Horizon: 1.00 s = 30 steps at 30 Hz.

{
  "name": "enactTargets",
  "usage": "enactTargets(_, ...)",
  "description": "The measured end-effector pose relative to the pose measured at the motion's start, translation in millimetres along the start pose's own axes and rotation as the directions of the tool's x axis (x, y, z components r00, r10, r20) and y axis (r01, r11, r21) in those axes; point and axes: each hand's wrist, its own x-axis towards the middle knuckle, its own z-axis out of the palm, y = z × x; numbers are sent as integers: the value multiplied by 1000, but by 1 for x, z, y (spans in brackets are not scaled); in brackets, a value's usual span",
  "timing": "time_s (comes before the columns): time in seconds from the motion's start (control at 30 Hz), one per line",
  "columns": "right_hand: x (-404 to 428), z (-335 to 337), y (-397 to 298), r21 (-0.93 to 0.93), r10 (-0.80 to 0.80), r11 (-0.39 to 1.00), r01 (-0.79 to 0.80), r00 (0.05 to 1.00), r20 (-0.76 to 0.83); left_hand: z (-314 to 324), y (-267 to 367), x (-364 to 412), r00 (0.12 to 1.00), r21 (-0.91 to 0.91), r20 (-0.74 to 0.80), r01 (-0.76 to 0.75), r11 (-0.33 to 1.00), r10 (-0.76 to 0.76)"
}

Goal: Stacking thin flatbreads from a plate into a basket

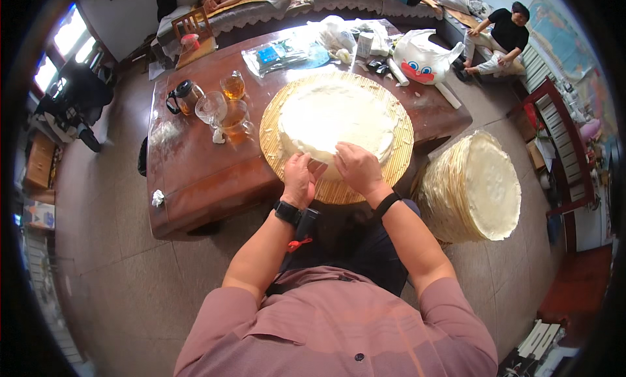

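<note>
A thick, round, pale stack of thin flatbread-like sheets point(337, 117) lies on a round mat of woven stalks point(274, 147) at the table's near edge. Glare washes out much of its top. My left hand point(299, 180) is at the near rim of the stack, with a small flat brownish blade or scraper point(317, 167) between thumb and fingers. My right hand point(358, 165) rests on the near edge just to the right, fingers bent and fingertips on the pale sheet; whether they pinch it is not clear. A taller stack of similar sheets point(494, 186) stands right of my knees.
On the dark red wooden table point(205, 181) are a glass teapot point(188, 97), glass cups of tea point(233, 86), crumpled tissue point(157, 198), plastic packets point(283, 54) and a white plastic bag point(425, 56). A person point(503, 39) sits at the back right; others lie on the sofa behind.
</note>
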Motion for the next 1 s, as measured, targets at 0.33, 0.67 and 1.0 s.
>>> enactTargets(0.33, 0, 14, 22, -212, 45, 976, -45, 999, -8, -7, -5, -8, 990, 38, -133, -30, 999, 34)
enactTargets(0.67, 7, 1, 16, 1, 176, 984, -176, 983, -59, -3, -1, -5, 742, 819, 533, -573, -27, 405)
enactTargets(1.0, 25, -14, 27, -91, -46, 996, 20, 955, -294, 15, -12, 22, 737, 662, 669, -534, -526, 94)
